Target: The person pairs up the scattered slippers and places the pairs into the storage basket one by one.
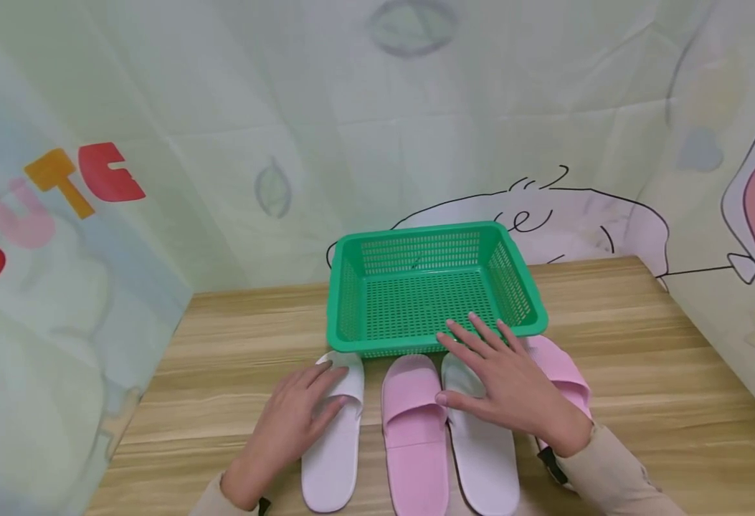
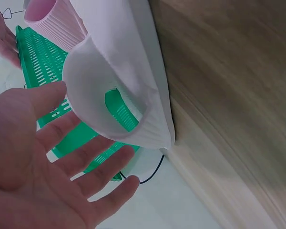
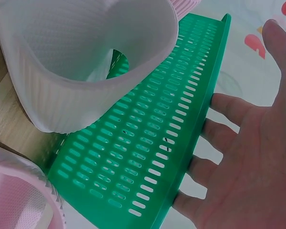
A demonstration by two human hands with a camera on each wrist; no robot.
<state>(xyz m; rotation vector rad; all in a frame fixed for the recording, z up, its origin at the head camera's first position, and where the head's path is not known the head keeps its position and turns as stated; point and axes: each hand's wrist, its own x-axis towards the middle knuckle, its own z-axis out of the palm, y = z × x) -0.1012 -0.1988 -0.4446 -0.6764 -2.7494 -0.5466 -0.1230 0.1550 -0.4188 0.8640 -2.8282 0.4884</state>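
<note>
My left hand (image 1: pixel 290 419) hovers over the strap of the leftmost white slipper (image 1: pixel 330 462), its fingers spread; the left wrist view shows its palm with nothing held, close beside the strap (image 2: pixel 88 78). With fingers straight and apart, my right hand (image 1: pixel 509 383) reaches over the other white slipper (image 1: pixel 483 459). Its fingertips are right at the front rim of a green plastic basket (image 1: pixel 383 345), as the right wrist view also shows. Between the white slippers lies a pink slipper (image 1: pixel 416 466). A second pink slipper (image 1: pixel 561 365) is partly hidden behind the right hand and wrist.
The basket's perforated floor (image 1: pixel 422 304) shows bare, and its back side is near the printed curtain (image 1: pixel 325 143). All four sides of this arrangement rest on a wood-grain table (image 1: pixel 248 337). More curtain hangs along the left and right edges.
</note>
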